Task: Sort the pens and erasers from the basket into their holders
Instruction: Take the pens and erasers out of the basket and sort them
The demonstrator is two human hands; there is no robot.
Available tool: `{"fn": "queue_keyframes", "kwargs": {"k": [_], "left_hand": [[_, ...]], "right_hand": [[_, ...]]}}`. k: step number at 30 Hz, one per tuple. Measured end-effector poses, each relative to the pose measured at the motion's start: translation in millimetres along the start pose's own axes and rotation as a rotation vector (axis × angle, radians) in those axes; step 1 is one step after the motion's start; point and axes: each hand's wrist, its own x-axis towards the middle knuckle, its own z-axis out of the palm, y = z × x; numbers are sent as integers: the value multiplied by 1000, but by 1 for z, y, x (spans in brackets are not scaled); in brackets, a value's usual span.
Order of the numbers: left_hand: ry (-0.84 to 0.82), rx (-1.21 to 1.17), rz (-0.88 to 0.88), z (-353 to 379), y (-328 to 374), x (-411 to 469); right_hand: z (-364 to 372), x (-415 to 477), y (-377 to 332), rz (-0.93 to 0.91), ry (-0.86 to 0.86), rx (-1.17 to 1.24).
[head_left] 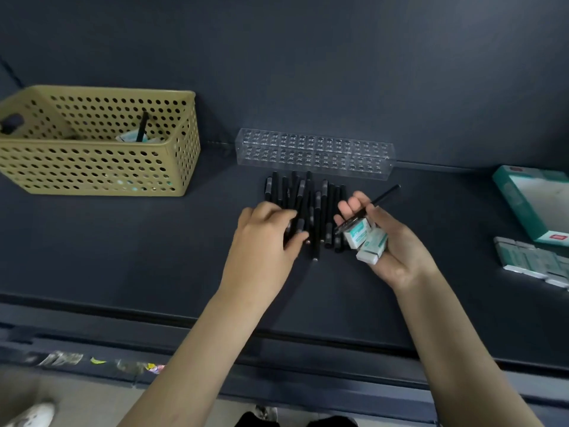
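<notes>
two hands are seen over the dark table [123, 257]. what is held in the right hand [391, 241]?

two white-and-teal erasers [358, 234] are cradled in its upturned palm, and a single pen [385, 196] is pinned across the fingers by the thumb. the pen's far end is pointed up and away to the right of the grip.

and the left hand [264, 238]?

it is laid palm down on the pens [320, 211], a loose black pile spread just to the left of the right hand's grip. its fingers are curled over the pile's near left edge and the thumb is tucked against it, so a few pens appear to be grasped. how many cannot be told.

where are the holders placed?

a clear pen holder [314, 152], its top drilled with rows of holes, is stood just beyond the pile, past both grips. a teal eraser box [514, 208] is laid open well to the right of the right hand's grip, and an eraser row [523, 260] is lined up on the table on the near side of that box.

and the basket?

the perforated yellow basket [92, 167] is set well to the left of the left hand's grip and farther back. a leaning pen [142, 126] is propped inside it, and a lone eraser [129, 137] is seen at that pen's foot.
</notes>
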Motion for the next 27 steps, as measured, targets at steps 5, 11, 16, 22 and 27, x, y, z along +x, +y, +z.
{"fn": "queue_keyframes", "kwargs": {"k": [5, 11, 16, 22, 27], "left_hand": [[-71, -328, -7, -1, 14, 12], [-226, -339, -66, 15, 12, 14], [-210, -315, -31, 16, 9, 15], [-126, -300, -71, 12, 0, 10], [105, -132, -91, 12, -16, 2]], "right_hand": [[1, -1, 0, -16, -39, -95], [-2, -1, -1, 5, -72, -177], [-2, 0, -1, 17, -97, -179], [-3, 2, -4, -12, -118, -276], [-10, 6, -12, -34, -78, -249]]}}
